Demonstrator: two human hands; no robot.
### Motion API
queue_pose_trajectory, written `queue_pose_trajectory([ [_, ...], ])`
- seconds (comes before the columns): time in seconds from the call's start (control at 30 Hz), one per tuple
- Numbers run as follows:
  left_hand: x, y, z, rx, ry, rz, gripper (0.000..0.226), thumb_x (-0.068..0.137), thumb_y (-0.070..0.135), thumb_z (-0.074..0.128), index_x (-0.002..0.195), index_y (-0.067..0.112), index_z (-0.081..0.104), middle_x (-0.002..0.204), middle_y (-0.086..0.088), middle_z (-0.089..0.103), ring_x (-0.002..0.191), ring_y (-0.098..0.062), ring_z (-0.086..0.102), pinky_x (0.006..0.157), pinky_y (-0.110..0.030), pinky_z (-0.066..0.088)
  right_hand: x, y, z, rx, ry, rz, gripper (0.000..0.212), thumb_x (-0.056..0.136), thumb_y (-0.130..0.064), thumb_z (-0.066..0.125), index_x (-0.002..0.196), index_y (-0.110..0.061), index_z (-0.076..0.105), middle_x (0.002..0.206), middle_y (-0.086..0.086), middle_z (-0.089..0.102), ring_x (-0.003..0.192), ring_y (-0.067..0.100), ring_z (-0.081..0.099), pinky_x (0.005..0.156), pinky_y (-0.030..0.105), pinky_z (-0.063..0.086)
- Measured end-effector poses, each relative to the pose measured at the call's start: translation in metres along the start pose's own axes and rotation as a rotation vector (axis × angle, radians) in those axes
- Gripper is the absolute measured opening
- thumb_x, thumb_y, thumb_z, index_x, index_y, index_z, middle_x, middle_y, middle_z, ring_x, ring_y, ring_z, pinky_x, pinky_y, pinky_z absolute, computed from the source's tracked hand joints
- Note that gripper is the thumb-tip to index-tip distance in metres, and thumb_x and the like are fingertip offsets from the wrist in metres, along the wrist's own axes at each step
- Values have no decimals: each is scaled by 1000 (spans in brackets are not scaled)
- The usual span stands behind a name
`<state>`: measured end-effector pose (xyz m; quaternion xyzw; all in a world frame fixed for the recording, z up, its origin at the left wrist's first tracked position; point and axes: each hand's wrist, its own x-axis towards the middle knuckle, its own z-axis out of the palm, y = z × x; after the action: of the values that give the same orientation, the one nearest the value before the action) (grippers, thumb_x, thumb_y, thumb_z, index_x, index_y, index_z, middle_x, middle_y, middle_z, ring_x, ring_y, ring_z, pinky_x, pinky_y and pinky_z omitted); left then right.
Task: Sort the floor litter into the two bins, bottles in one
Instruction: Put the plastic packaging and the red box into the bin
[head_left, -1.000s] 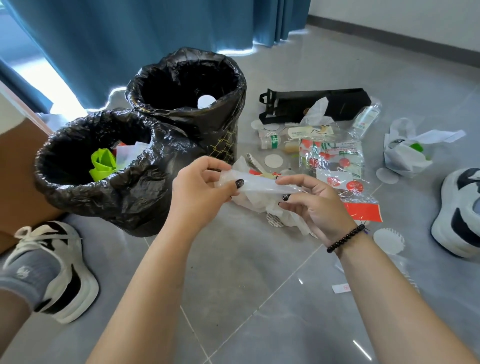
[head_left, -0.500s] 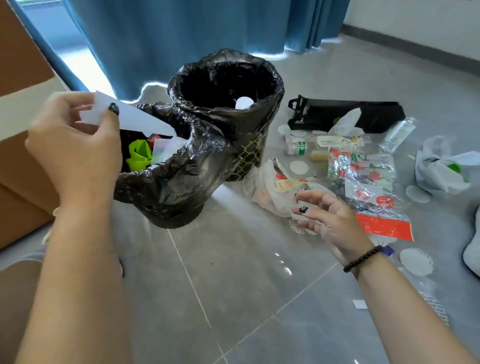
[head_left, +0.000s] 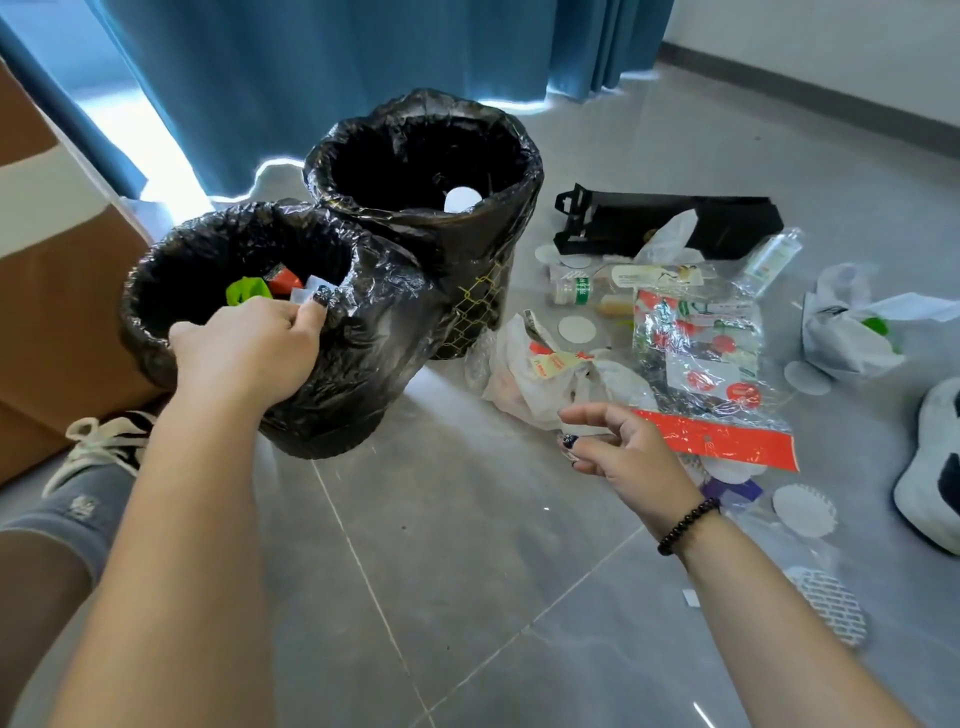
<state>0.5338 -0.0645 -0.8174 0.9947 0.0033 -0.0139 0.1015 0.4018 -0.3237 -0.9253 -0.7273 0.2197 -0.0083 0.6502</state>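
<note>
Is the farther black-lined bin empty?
No. The farther black-lined bin holds a white round disc; the rest of its inside is too dark to tell.

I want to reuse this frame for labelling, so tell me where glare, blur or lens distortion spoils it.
Head view: daylight under the curtain blows out to white behind the bins; the far bin interior is solid black shadow; the clear printed wrapper glints; wide-angle bending bows the edges; the hands look sharp.

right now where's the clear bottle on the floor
In the head view the clear bottle lies on the floor, upper right, just right of the black bag and beyond the clear plastic wrapper.
</note>
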Motion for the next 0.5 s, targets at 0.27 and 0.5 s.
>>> queue_pose_trajectory([
  [0.27,-6,27,29,-167,285,48,54,96,34,43,148,23,35,157,-19,23,146,-34,17,113,-58,15,16,6,-27,26,347,-12,26,81,2,62,84,-23,64,96,2,69,92,24,66,82,42,56],
  [0.5,-43,100,67,-256,357,469,49,90,17,54,139,16,50,154,-18,31,147,-32,16,115,-58,13,22,32,-57,599,1150,329,52,63,-28,78,101,-17,43,104,10,60,73,24,58,71,39,56],
])
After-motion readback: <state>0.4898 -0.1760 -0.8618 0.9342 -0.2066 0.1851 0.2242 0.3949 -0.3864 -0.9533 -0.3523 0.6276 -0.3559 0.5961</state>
